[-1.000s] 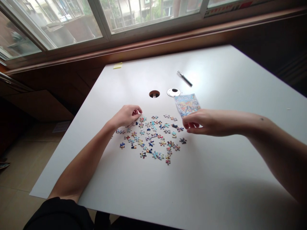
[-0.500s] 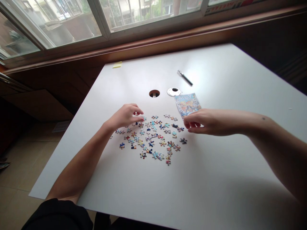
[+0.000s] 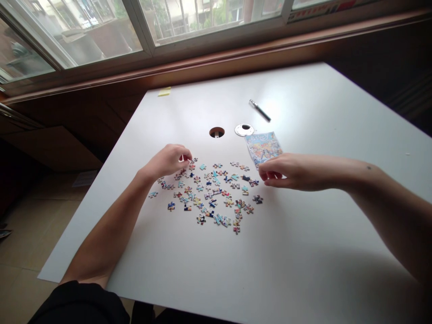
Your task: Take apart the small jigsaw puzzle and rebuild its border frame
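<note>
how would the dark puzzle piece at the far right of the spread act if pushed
The dark puzzle piece would probably slide rather than roll, lying flat on a smooth-looking table. Its small size suggests it is light.

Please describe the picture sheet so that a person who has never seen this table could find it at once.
On the white table, find the puzzle pieces. Beyond their right side, partly behind the right hand, lies the picture sheet. Unlike the loose pieces and the silver disc beside it, it is a flat, colourful rectangle with pale lettering.
</note>
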`<state>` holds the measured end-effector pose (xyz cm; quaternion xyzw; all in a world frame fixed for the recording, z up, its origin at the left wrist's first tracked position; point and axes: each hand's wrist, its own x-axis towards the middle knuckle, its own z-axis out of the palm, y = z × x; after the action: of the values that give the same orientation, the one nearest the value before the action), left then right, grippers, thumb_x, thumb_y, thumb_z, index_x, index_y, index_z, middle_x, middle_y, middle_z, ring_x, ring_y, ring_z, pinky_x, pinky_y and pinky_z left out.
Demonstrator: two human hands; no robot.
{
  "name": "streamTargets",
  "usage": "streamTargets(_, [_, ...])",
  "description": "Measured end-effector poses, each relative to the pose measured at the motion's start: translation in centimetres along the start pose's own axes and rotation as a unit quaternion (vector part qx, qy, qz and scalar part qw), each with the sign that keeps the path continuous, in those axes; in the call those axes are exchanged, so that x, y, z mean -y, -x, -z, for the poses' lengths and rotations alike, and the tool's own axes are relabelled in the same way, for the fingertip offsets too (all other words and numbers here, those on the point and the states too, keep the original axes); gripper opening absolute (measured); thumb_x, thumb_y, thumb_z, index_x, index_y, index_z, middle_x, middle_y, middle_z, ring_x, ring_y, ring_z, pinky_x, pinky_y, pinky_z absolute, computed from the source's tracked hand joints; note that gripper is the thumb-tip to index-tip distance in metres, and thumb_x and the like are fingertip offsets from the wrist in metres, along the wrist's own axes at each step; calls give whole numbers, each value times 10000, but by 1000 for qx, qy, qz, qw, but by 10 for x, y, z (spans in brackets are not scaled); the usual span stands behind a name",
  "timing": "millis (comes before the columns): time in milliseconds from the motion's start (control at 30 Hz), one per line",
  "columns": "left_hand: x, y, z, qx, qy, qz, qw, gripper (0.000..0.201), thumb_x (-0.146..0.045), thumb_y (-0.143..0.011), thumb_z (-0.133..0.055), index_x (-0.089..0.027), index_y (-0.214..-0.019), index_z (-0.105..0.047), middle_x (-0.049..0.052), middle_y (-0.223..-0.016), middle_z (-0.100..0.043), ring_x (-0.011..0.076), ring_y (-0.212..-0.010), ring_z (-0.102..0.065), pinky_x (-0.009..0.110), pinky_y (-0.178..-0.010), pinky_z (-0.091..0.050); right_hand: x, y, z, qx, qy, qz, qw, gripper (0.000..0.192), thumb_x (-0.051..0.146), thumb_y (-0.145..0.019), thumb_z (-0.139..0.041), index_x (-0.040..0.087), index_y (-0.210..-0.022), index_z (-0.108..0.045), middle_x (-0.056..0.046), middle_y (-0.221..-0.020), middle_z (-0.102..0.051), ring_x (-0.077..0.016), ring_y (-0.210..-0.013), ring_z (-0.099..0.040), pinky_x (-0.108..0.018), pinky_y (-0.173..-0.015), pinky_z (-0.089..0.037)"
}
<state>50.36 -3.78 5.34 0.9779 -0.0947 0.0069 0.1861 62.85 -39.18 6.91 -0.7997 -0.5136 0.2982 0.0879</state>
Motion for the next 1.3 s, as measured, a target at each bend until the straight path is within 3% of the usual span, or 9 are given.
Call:
streamTargets(100, [5, 2, 2, -21, -20, 20, 999, 225, -313, -885, -572, -204, -941, -761, 54, -928, -712, 169, -815, -634, 322, -771, -512, 0, 0, 0, -2, 8, 2, 1000, 237, 440, -888, -507, 237, -862, -625, -33, -805, -639, -171, -675, -549, -297, -606, -377])
streamTargets(400, [4, -2, -10, -5, -14, 29, 999, 270, -402, -932, -566, -219, -1038, -734, 70, -1025, -658, 172, -844, -618, 335, -829, -510, -3, -2, -4, -14, 27, -14, 999, 268, 473, -898, -506, 241, -965, -622, -58, -869, -651, -199, -723, -585, -321, -629, -423])
streamTargets(500, [-2, -2, -12, -6, -55, 12, 998, 361, -456, -983, -495, -224, -1194, -673, 94, -1155, -638, 229, -1041, -591, 395, -950, -471, -6, -3, -5, -34, 26, 5, 999, 274, 465, -894, -517, 238, -996, -630, -72, -947, -660, -217, -796, -605, -346, -681, -451])
streamTargets(600, [-12, -1, -14, 34, -88, -13, 995, 504, -559, -988, -453, -257, -1384, -534, 111, -1408, -516, 299, -1310, -437, 478, -1094, -364, -6, -3, -5, -41, 32, 32, 998, 267, 450, -895, -523, 237, -1009, -635, -76, -999, -660, -229, -863, -612, -366, -741, -466])
streamTargets(767, [-25, 4, -8, 92, -101, -17, 990, 552, -600, -1013, -334, -299, -1467, -425, 96, -1554, -371, 310, -1430, -303, 510, -1158, -259, 5, -2, -6, -13, 35, 41, 998, 200, 367, -891, -527, 243, -1003, -637, -60, -961, -663, -211, -837, -612, -343, -726, -462])
streamTargets(900, [-52, 16, -3, 104, -93, -71, 988, 480, -550, -980, -486, -264, -1363, -525, 108, -1493, -437, 323, -1375, -366, 498, -1122, -304, 16, -3, -9, 5, 45, 35, 998, 177, 362, -893, -522, 232, -924, -638, -45, -869, -659, -189, -744, -591, -311, -655, -425])
streamTargets(1000, [-85, 30, -13, 103, -37, -165, 980, 241, -409, -990, -534, -210, -1052, -654, 73, -1135, -630, 213, -1048, -568, 369, -970, -425, 24, -4, -12, 10, 61, 38, 997, 153, 338, -889, -523, 223, -857, -619, -39, -835, -648, -178, -714, -571, -296, -630, -394])
streamTargets(1100, [-109, 45, -31, 126, -10, -217, 968, 183, -357, -946, -620, -177, -921, -647, 61, -963, -630, 181, -880, -576, 319, -820, -455, 35, -4, -18, 18, 72, 53, 996, 112, 286, -877, -533, 218, -822, -602, -34, -819, -638, -167, -708, -559, -278, -612, -364])
streamTargets(1300, [-101, 67, -45, 72, -3, -208, 975, 137, -187, -976, -527, -181, -887, -632, 49, -913, -630, 172, -863, -546, 321, -794, -442, 68, -6, -33, 27, 71, 138, 988, 66, 215, -892, -545, 210, -844, -589, -27, -813, -638, -146, -690, -539, -265, -595, -323])
